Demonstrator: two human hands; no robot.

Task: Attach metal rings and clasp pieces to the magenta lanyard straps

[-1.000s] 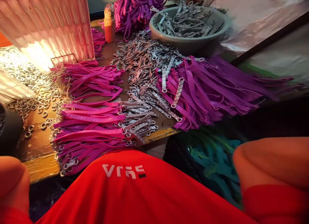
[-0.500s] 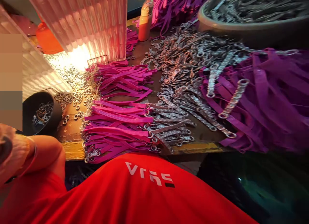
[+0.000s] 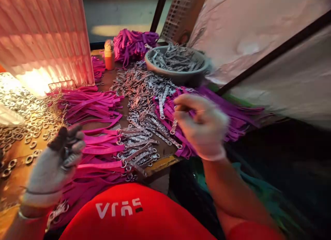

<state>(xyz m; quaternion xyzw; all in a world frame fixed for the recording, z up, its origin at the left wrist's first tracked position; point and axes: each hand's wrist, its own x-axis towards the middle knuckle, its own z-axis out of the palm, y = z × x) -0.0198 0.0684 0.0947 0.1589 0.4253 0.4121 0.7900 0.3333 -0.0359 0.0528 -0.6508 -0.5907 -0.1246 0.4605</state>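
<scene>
On the table [image 3: 165, 161]: worn brown top with a yellowish front edge, crowded with straps and metal parts.
Left hand [image 3: 53, 169]: in a pale knit glove with dark, soiled fingertips; fingers curled in on small shiny metal pieces, exact grip lost to blur; hovering above the near pink strap bundle.
Right hand [image 3: 203, 126]: in a thin whitish glove, blurred; fingers bent with tips drawn together over the purple straps, beside a metal chain piece; cannot tell whether anything is pinched.
Pink straps [image 3: 103, 154]: flat, glossy, narrow bands laid side by side in bundles, ends tipped with small metal rings and chains, at the table's near edge.
Purple straps [image 3: 238, 117]: same flat, smooth bands, darker in tone, fanned out to the right under the right hand.
Chain pieces [image 3: 139, 95]: short silvery linked lengths with round eyes, heaped mid-table, glinting.
Metal rings [image 3: 24, 126]: small round loops scattered loosely on the left, brightly lit.
Grey basin [image 3: 178, 74]: round, shallow, matte rim, filled with more silvery chain pieces, at the far side.
Orange bottle [image 3: 109, 55]: small, upright, cylindrical, pale cap, beside a far mound of purple straps.
Ribbed panel [image 3: 46, 37]: translucent, corrugated, glowing pink-white, standing at far left.
Red shirt [image 3: 134, 216]: smooth fabric, white lettering, at the bottom edge.
</scene>
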